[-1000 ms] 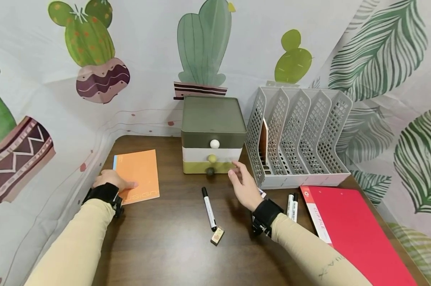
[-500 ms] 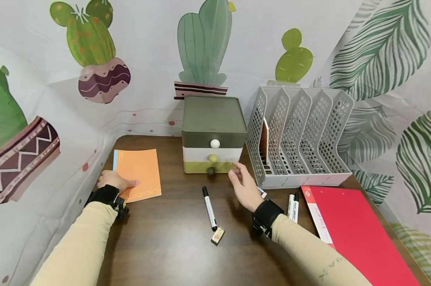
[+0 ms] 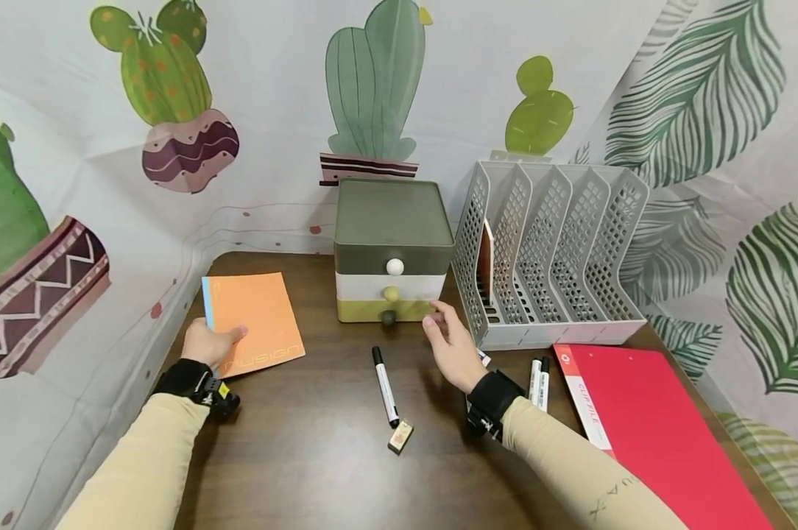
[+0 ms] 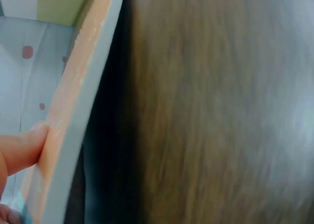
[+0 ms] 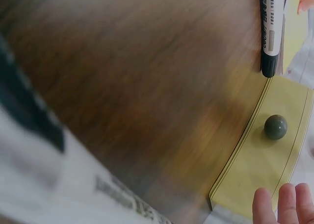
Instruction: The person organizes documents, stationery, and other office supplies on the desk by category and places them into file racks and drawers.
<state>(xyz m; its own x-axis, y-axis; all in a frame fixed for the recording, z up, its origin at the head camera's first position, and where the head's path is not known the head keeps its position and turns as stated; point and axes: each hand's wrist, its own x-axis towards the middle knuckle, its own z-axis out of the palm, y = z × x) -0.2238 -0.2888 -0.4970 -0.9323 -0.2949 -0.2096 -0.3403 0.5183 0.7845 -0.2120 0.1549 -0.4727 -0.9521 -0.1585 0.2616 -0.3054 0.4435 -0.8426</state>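
At far left, the person's left hand (image 3: 207, 343) pinches the near left corner of a thin orange soft-cover notebook with a blue spine (image 3: 253, 322). The thumb lies on the cover and the other fingers are hidden beneath; the left wrist view shows a fingertip (image 4: 24, 148) pressed against the raised orange edge (image 4: 73, 111). The notebook lies at the left of the dark wooden desk (image 3: 319, 456), its near left edge lifted clear of the wood, well apart from the other objects. As a judgement, it is light and flexible and would sag if held by one corner, so a grip along the spine or mid-edge would hold it flatter.

Near the centre lie a black-and-white marker pen (image 3: 385, 385) and, just beside its near tip, a small tan rectangular eraser (image 3: 400, 436). Behind them stands a three-drawer plastic desktop organiser in dark green, white and olive with round knobs (image 3: 392, 254).

The right hand (image 3: 450, 346) hovers just before the organiser's lowest, olive drawer (image 5: 267, 165), fingers loosely extended and slightly spread, holding nothing; whether the fingertips (image 5: 287, 204) touch the drawer front cannot be told.

To the right stand a grey perforated plastic file rack (image 3: 551, 254), two further black-and-white markers (image 3: 539, 383) and a red clip file folder (image 3: 651, 427).
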